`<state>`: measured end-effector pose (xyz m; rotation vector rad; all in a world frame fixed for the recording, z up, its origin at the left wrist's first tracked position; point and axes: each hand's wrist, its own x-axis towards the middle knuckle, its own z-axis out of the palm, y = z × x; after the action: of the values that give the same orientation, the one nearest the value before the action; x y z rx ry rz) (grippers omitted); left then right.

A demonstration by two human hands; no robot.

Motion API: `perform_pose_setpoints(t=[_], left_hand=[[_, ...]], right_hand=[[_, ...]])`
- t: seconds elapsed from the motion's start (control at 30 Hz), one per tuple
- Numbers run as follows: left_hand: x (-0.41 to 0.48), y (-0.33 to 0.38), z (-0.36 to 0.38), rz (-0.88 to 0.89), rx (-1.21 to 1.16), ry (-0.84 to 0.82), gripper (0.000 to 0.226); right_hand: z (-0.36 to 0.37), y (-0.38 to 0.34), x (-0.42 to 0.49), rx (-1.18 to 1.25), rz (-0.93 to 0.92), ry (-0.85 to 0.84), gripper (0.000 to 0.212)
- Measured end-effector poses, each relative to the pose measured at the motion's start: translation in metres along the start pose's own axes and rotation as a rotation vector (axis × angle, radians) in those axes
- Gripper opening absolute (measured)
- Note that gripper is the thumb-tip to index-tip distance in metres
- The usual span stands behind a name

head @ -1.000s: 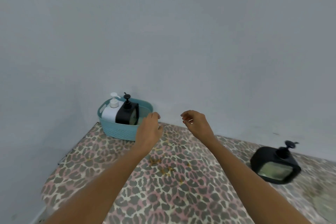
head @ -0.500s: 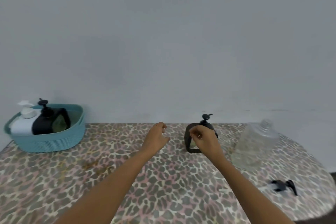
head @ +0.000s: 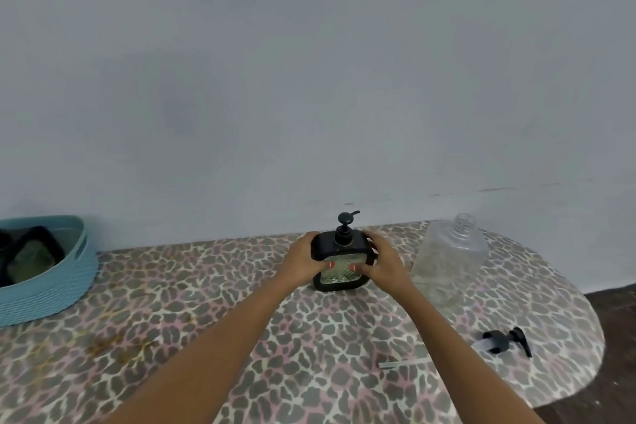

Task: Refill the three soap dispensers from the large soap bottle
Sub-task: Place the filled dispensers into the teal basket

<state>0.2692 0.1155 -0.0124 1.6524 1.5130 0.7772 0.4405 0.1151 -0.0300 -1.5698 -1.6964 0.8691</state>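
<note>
— Gripping anything right now?
— Clasping the black square-bodied pump dispenser (head: 331, 245) from both sides, with the left hand (head: 303, 263) curling round its left edge and the right hand (head: 383, 263) round its right edge, both thumbs pressing on the greenish front panel.
— Sitting where?
— Standing on the leopard-print tablecloth (head: 241, 320), close to the grey wall, pump on top.
— Anything beside it?
— Standing uncapped just to its right, a large clear plastic bottle (head: 447, 258). Lying nearer the table's right edge, a loose black pump head (head: 504, 341). Resting far left in a teal ribbed plastic basket (head: 51, 289), another dark dispenser (head: 31, 251), partly cropped.
</note>
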Motion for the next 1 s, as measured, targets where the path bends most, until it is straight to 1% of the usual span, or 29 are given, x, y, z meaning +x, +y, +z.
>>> perform_pose_setpoints(t=[0.1,0.23,0.5,0.77,1.0], left_hand=[[0.001,-0.002,0.000,-0.007,-0.025,-0.006,0.056],[-0.003,-0.005,-0.003,0.019,-0.007,-0.002,0.058],[-0.027,-0.005,-0.035,0.067,0.014,0.019,0.053],[-0.064,-0.004,-0.112,0.070,0.028,0.147,0.047],[-0.094,-0.022,-0.191,0.027,0.094,0.300,0.045]], right_hand=[[0.000,0.006,0.005,0.096,0.039,-0.025,0.070],[-0.003,0.004,0.012,0.095,0.034,-0.033,0.062],[0.000,-0.021,0.007,0.089,-0.007,-0.141,0.057],[0.030,-0.095,0.011,0.026,-0.142,-0.242,0.058],[0.084,-0.171,0.026,-0.002,-0.254,-0.365,0.057]])
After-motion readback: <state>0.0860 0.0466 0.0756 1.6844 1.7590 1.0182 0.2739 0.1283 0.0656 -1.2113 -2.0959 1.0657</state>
